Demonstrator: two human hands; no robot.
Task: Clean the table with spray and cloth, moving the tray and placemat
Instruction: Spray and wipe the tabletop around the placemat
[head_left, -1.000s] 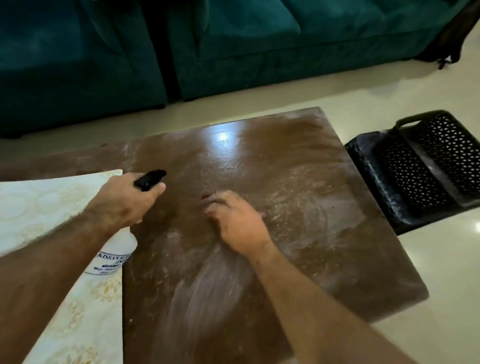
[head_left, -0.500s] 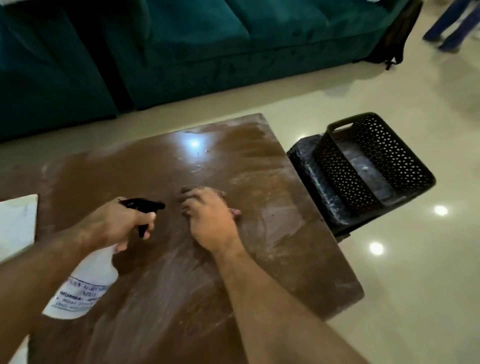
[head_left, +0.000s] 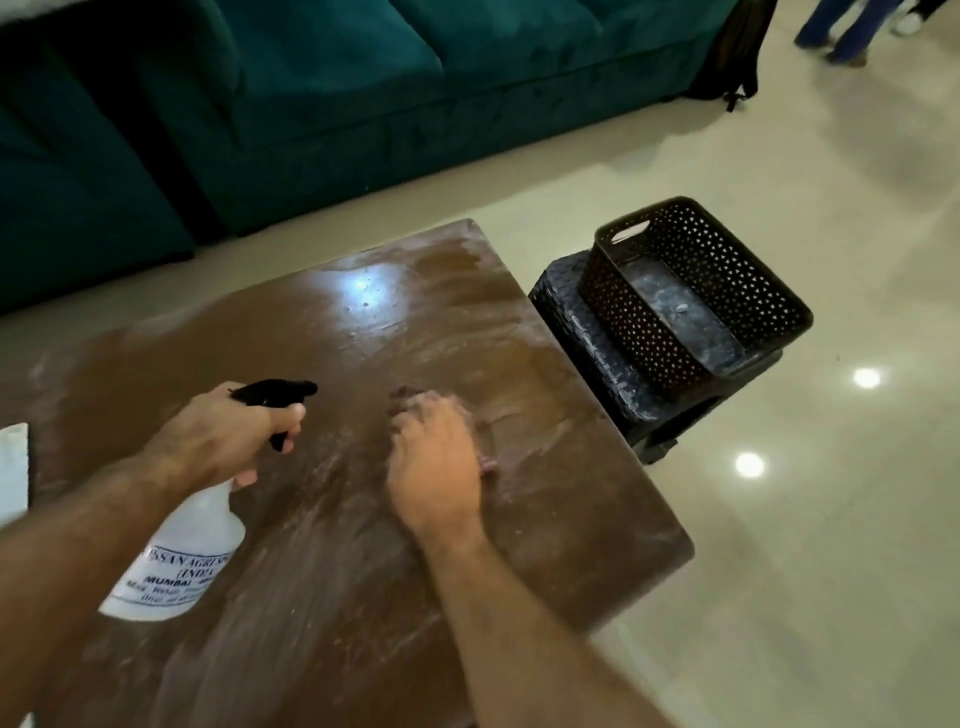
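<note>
My left hand grips a white spray bottle with a black trigger head, held above the brown wooden table, nozzle pointing right. My right hand presses a dark brown cloth flat on the tabletop; only small edges of the cloth show beyond the fingers. Whitish wet streaks cover the table surface. A corner of the pale placemat shows at the left edge. The black perforated tray sits on a black stool to the right of the table.
The black stool stands close against the table's right edge. A teal sofa runs along the far side. Cream glossy floor lies to the right. A person's legs stand at the top right, near a dark bag.
The view has swung right, so the placemat has almost left the frame. My right hand with the cloth has shifted slightly across the table. The left hand still holds the bottle.
</note>
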